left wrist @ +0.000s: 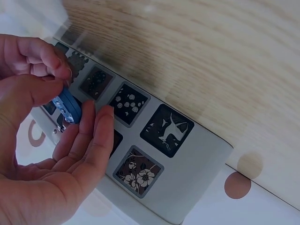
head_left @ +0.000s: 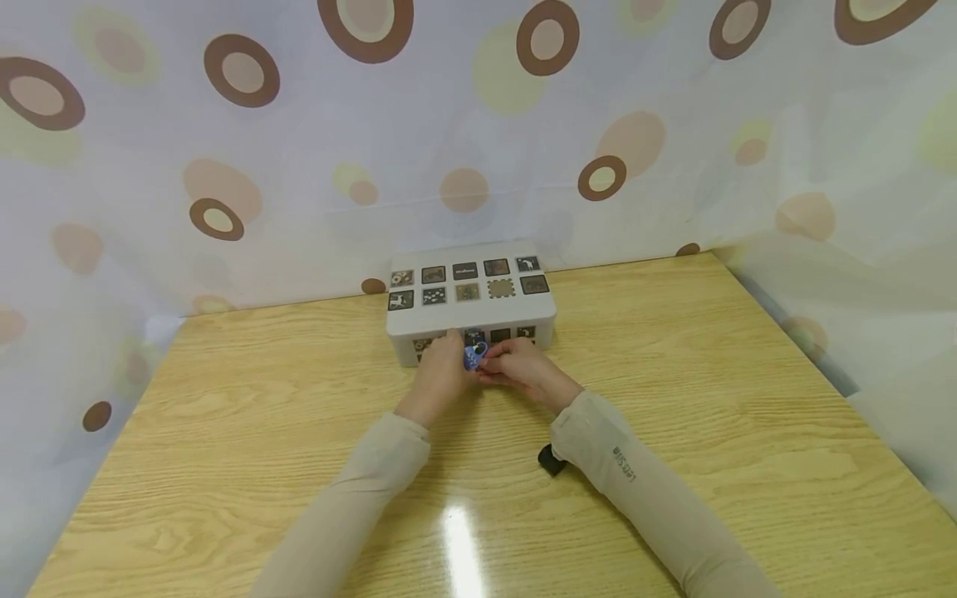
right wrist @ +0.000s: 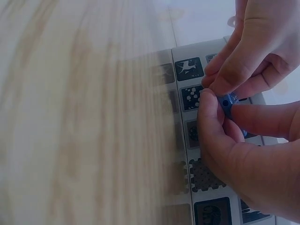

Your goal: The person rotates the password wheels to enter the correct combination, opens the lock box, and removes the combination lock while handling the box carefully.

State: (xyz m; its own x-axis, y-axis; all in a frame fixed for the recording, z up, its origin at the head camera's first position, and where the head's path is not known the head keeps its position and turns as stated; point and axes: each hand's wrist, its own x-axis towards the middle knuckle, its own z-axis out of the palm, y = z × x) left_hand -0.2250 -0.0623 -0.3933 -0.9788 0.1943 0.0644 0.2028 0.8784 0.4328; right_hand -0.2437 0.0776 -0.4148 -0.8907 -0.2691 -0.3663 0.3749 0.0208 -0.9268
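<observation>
A small blue padlock [head_left: 474, 357] is held at the front of a white box [head_left: 471, 314] printed with dark picture squares. My left hand [head_left: 443, 365] pinches the padlock from the left, its thumb over the blue body in the left wrist view. From the other side my right hand [head_left: 523, 367] grips it between thumb and fingers. The right wrist view shows a dark round hole in the end of the padlock [right wrist: 226, 102], with the fingertips of both hands meeting around it. Fingers hide much of its body.
The box stands on a wood-grain table [head_left: 284, 415] near its back edge, close to a white curtain [head_left: 299, 166] with brown and yellow circles. A black object [head_left: 552, 459] shows at the right sleeve's cuff. Light glares off the table in front.
</observation>
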